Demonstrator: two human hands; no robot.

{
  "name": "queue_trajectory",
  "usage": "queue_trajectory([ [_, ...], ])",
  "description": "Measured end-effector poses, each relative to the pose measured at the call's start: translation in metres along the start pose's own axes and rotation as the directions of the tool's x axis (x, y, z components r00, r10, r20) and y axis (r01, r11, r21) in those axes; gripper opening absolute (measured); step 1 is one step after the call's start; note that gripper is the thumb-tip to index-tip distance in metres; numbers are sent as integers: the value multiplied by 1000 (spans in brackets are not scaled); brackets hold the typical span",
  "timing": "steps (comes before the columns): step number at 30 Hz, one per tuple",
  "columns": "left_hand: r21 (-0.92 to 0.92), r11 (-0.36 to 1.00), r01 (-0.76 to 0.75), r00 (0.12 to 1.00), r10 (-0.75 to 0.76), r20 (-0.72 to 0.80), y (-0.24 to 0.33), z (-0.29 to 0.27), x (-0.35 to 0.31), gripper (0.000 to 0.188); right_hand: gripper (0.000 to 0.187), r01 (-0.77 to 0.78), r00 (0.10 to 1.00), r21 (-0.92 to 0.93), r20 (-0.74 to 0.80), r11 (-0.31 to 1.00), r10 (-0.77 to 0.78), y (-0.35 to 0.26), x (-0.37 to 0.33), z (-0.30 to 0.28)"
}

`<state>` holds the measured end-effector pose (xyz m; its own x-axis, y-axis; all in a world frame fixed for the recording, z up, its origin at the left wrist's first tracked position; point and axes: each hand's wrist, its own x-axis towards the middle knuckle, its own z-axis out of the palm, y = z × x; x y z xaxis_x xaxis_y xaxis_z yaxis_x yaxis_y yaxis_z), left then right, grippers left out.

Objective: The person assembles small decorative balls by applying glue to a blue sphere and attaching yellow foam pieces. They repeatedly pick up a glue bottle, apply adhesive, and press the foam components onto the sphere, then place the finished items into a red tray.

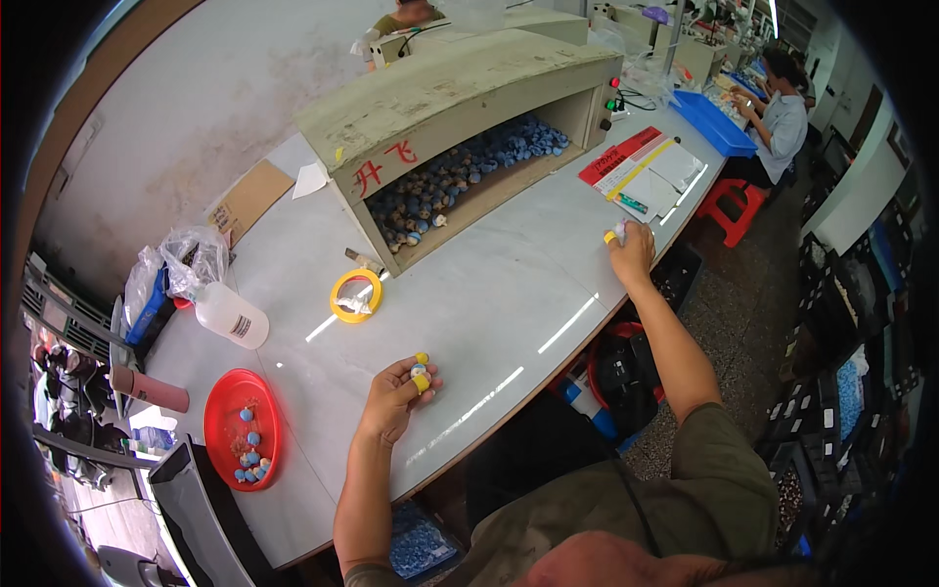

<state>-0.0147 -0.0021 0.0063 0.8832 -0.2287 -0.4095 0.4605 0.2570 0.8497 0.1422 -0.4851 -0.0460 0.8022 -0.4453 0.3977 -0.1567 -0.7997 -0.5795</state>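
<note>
My left hand [396,396] is closed above the table, pinching a small blue-and-white figurine head [419,371] between thumb and finger. Yellow coverings show on those fingertips. Farther right, near the table's front edge, my right hand [634,256] is closed, with yellow on one fingertip. Something small and whitish shows at its fingers, too small to name. At the left stands a red oval basin [214,430] holding several small blue-and-tan pieces like the one in my left hand. A yellow tape roll [337,295] lies beyond my left hand, with a crumpled white scrap in it.
A beige box-shaped machine [460,93] at the back holds many blue pieces [469,176]. Papers [660,171] and a blue tray [712,122] lie at the right. A white bottle [233,315] and pink cylinder [152,388] are left. A co-worker [782,122] sits far right.
</note>
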Motion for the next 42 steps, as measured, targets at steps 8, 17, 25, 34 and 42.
queue_trajectory([
  [8, 69, 997, -43, 999, 45, -17, -8, 0, -4, 45, 39, -79, 759, 759, 466, 646, -455, -144, -119, 14],
  [17, 129, 991, -43, 997, 34, 71, -10, -15, 0, 40, 38, 226, 428, 837, 374, 498, -823, -223, -175, -3],
  [25, 110, 993, -43, 994, 31, 109, -5, -16, -1, 44, 27, 139, 566, 940, 184, 313, -804, -204, -197, 22],
  [34, 150, 988, -17, 990, -4, 138, -2, -19, -1, 45, 23, 368, 519, 895, 29, 253, -854, -203, -199, 27],
  [42, 153, 988, -23, 992, 3, 130, -2, -18, -2, 44, 23, 367, 518, 891, 41, 266, -854, -203, -201, 31],
])
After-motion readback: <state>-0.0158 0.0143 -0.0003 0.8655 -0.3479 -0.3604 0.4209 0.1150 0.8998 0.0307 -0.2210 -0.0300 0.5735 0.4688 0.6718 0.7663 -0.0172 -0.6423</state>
